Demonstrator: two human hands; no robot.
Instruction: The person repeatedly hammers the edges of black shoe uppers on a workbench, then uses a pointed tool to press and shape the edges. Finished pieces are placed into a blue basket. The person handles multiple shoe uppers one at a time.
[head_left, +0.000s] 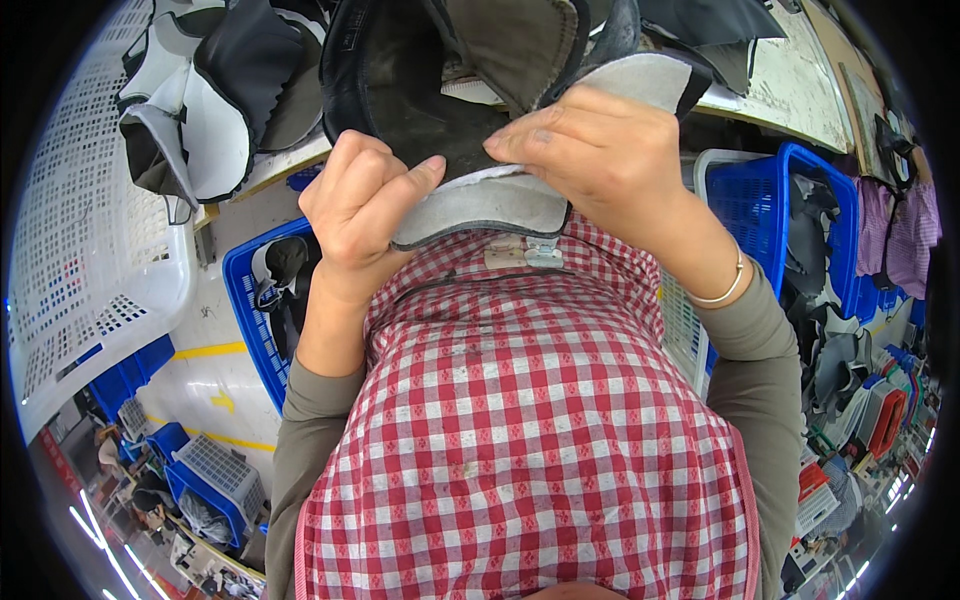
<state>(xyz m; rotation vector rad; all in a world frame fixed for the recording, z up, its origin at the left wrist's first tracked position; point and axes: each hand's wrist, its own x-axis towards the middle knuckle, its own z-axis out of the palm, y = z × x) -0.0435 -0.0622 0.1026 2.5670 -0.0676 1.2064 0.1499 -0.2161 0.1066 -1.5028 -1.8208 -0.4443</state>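
Between my two hands is a black boot upper (425,115), with dark lining showing inside and a pale grey backing flap (485,210) folded toward me along its near edge. My left hand (355,200) is closed on the left end of that edge, its thumb pressed along the fold. Fingers and thumb of my right hand (605,160) pinch the same edge to the right of the middle. The fingertips of both hands are partly hidden by the upper. Another pale grey flap (640,82) shows beyond my right hand.
Black and grey cut shoe pieces (215,105) lie at the table's left end. A white perforated basket (100,230) stands at far left, with a blue crate (250,285) beside it. On the right are another blue crate (745,200) and a person in a checked garment (905,220).
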